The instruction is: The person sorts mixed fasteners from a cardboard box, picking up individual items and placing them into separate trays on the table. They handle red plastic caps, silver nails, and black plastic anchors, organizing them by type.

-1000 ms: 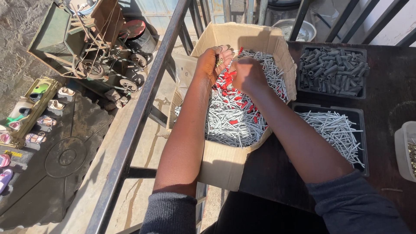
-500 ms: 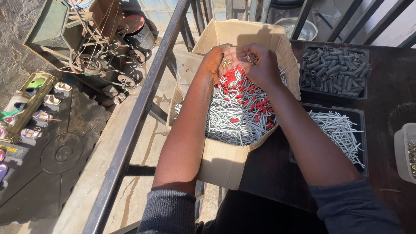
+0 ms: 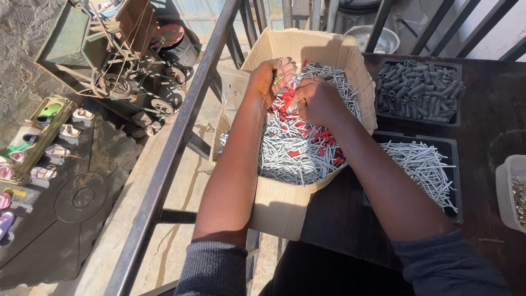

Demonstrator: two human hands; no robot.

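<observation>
An open cardboard box (image 3: pixel 276 205) holds a heap of silver screws (image 3: pixel 290 156) mixed with red plastic wall plugs (image 3: pixel 285 104). Both my hands are inside the box, over the far part of the heap. My left hand (image 3: pixel 269 78) is cupped palm up and holds a few small brass-coloured pieces. My right hand (image 3: pixel 315 101) is curled, fingers down, pressed into the screws and red plugs right beside the left hand. What its fingers pinch is hidden.
On the dark table (image 3: pixel 493 142) sit a black tray of grey plugs (image 3: pixel 419 87), a black tray of silver screws (image 3: pixel 419 164) and a white tub (image 3: pixel 512 192) at the right edge. A black metal railing (image 3: pixel 175 153) runs along the left; far below lie a cart and shoes.
My right hand has dropped from beside the left palm down into the heap. The left hand has turned more palm-up, showing the small pieces in it.
</observation>
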